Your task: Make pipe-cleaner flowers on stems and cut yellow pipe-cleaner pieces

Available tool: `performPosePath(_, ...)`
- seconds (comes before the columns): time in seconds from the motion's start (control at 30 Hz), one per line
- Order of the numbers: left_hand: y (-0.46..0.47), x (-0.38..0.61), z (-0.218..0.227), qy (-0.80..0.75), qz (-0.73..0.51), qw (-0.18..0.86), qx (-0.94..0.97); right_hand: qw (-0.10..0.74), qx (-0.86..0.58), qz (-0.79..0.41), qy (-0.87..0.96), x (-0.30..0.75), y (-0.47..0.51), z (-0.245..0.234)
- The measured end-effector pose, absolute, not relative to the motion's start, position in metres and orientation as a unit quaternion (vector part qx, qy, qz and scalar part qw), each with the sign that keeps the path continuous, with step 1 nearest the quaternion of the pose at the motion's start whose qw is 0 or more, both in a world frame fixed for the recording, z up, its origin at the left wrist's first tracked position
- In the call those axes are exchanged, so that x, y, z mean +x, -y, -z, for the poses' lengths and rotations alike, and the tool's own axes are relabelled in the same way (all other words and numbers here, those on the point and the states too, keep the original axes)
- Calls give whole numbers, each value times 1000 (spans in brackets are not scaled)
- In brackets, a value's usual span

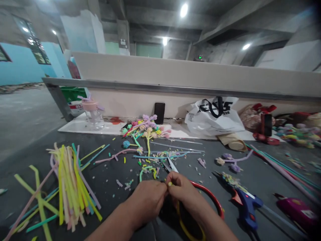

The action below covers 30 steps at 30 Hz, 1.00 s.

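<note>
My left hand (149, 197) is closed, its fingertips meeting those of my right hand (182, 191) above the dark table mat. A small yellow piece (170, 184) shows in the pinch of my right thumb and finger. What the left fingers hold is hidden. Under and around my right hand lies a pair of scissors (172, 164), blades pointing away, with a red and yellow handle; whether the hand also grips them I cannot tell. Just beyond are a bent green-and-yellow pipe cleaner (142, 174) and scattered fuzzy clippings.
A bundle of pipe cleaners (72, 187) lies left. Fuzzy flowers (147, 125) are heaped behind, near a phone (159, 113), a clear cup (94, 117) and a white bag (213, 120). A blue glue gun (247, 204) and a purple tool (297, 211) lie right.
</note>
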<state>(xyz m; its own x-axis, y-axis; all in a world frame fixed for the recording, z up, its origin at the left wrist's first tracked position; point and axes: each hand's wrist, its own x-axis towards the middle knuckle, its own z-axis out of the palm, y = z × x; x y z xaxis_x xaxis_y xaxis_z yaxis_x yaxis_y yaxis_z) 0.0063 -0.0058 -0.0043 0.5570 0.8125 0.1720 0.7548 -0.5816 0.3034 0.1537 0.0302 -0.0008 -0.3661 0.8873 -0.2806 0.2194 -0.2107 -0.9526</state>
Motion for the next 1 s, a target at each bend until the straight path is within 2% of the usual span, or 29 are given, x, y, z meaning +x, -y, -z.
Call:
performPosePath(0.23, 5, 4, 9, -435, -176, 79, 879, 283, -430, -633, 578, 160, -26, -11)
performPosePath(0.37, 7, -2, 2, -435, -272, 105, 852, 378, -397, -595, 588, 165, -24, -18)
performPosePath(0.47, 7, -11, -14, -473, -394, 188, 765, 446, -352, -603, 560, 165, -22, -20)
performPosePath(0.53, 7, -16, -27, -503, -492, 281, 653, 458, -330, -603, 564, 163, -20, -20)
performPosePath(0.63, 8, -15, -45, -444, -613, 436, 486, 415, -323, -564, 637, 155, -12, -20)
performPosePath(0.73, 11, -4, -59, -361, -648, 544, 393, 378, -293, -492, 727, 145, -2, -19)
performPosePath(0.87, 9, 5, -78, -321, -641, 606, 346, 369, -283, -373, 803, 137, 4, -15)
performPosePath(1.0, -12, -11, -104, -284, -681, 575, 353, 381, -366, -336, 780, 140, -1, -7)
